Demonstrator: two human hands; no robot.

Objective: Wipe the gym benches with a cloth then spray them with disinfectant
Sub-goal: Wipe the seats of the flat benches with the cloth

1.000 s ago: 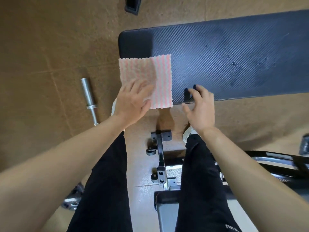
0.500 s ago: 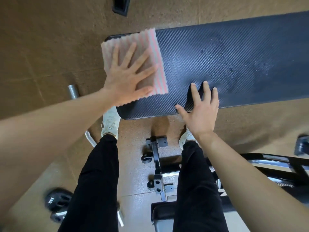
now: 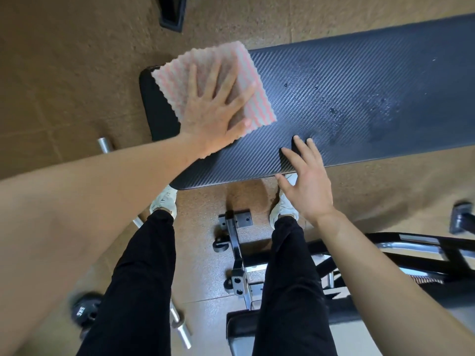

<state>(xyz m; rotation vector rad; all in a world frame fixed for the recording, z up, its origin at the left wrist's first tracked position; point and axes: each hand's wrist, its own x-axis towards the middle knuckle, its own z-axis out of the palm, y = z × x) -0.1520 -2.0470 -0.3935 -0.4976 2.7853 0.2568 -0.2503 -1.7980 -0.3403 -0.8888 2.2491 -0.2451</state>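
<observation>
A black ribbed gym bench pad (image 3: 359, 80) runs across the upper half of the view. A pink-and-white striped cloth (image 3: 254, 98) lies flat on the pad's left end. My left hand (image 3: 216, 111) presses on the cloth with fingers spread straight. My right hand (image 3: 305, 181) rests at the pad's near edge, fingertips flat on the pad, thumb out to the side, holding nothing. Wet droplets (image 3: 377, 106) speckle the pad to the right of the cloth. No spray bottle is in view.
My legs in black trousers and pale shoes stand on brown flooring (image 3: 64, 86). A second bench frame with wheels (image 3: 235, 242) sits between my feet. A dumbbell (image 3: 84, 309) lies at the lower left and a steel bar end (image 3: 105, 145) at the left. A dark block (image 3: 172, 11) sits at the top.
My left hand has slid the cloth from the pad's near edge up to its far left corner and then slightly right. My right hand has stayed at the near edge.
</observation>
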